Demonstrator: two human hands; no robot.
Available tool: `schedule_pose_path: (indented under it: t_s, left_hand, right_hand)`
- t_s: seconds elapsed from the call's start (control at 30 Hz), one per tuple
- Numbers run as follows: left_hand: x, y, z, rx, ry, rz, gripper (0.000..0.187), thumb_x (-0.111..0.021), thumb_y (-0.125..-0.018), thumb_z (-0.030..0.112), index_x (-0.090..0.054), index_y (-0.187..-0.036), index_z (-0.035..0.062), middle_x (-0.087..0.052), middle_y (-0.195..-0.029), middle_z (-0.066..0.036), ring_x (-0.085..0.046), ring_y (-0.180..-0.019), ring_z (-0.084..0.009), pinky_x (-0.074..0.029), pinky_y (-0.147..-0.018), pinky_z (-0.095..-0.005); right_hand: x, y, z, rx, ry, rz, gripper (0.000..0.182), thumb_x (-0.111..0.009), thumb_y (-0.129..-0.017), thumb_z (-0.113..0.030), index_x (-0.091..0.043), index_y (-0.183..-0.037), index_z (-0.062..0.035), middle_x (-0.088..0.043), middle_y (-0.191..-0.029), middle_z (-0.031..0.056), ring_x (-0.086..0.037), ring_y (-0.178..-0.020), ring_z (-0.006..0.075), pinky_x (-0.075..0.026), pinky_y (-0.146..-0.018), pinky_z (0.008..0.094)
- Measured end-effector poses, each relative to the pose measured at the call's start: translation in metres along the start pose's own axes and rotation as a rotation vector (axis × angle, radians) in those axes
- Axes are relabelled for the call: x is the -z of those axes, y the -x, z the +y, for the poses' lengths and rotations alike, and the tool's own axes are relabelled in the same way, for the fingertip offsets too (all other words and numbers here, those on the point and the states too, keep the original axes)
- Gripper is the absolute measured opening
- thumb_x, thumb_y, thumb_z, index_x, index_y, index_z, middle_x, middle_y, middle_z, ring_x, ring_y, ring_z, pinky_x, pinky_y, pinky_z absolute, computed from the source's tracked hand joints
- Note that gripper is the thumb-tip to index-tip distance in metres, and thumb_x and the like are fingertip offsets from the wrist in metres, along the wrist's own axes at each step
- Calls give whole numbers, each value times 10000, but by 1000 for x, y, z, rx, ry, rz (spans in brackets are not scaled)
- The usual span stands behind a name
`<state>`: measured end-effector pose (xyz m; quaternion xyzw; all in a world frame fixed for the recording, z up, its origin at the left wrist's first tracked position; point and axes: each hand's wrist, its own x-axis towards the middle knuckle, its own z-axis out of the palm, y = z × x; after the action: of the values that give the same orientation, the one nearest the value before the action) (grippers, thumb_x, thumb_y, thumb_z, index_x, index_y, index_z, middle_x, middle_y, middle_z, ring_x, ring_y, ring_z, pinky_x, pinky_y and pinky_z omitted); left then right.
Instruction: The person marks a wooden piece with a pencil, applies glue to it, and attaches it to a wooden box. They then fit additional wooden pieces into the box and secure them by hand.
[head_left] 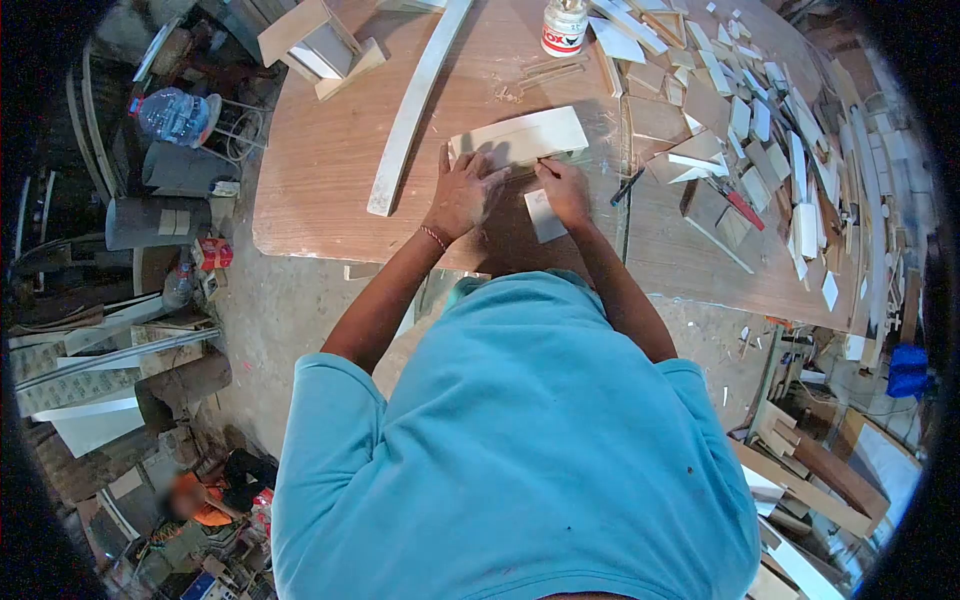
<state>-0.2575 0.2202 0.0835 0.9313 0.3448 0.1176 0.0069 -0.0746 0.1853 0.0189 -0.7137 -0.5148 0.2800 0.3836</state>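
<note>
A pale, box-like wooden piece [535, 135] lies on the brown table in front of me. My left hand [466, 195] has its fingers spread at the near left side of this piece, touching it. At the piece's near edge, my right hand [566, 192] is closed in a pinch; what sits between its fingertips is too small to make out. Partly under my right wrist lies a small whitish rectangular piece [543, 217]. A dark pen-like tool [627, 187] rests just right of that hand.
A long pale strip [420, 110] lies left on the table [320, 170]. A white glue jar [565, 28] and thin sticks [550, 74] are beyond the piece. Many wood offcuts [740, 115] and a red-handled tool [742, 207] lie right. Another person [205, 500] is at lower left.
</note>
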Motion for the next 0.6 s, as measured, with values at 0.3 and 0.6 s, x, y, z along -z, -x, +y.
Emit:
schedule_pose_path:
  t_s: [0.3, 0.6]
  left_hand:
    - [-14, -14, 8, -5, 73, 141, 135, -511, -715, 159, -569, -819, 94, -503, -892, -91, -465, -930, -257, -351, -848, -402]
    - [-18, -26, 21, 134, 9, 100, 144, -492, -729, 112, -542, -853, 57, -498, -870, -120, -484, -836, -271, -431, -707, -358]
  right_hand:
    - [30, 42, -7, -242, -14, -389, 482, -456, -816, -452, -619, -839, 1, -612, -809, 155, -569, -746, 273, -422, -660, 372]
    - [113, 48, 16, -224, -559, -968, 325, -629, -719, -182, -550, -984, -13, -550, -837, 51, -504, -851, 134, -414, -729, 273]
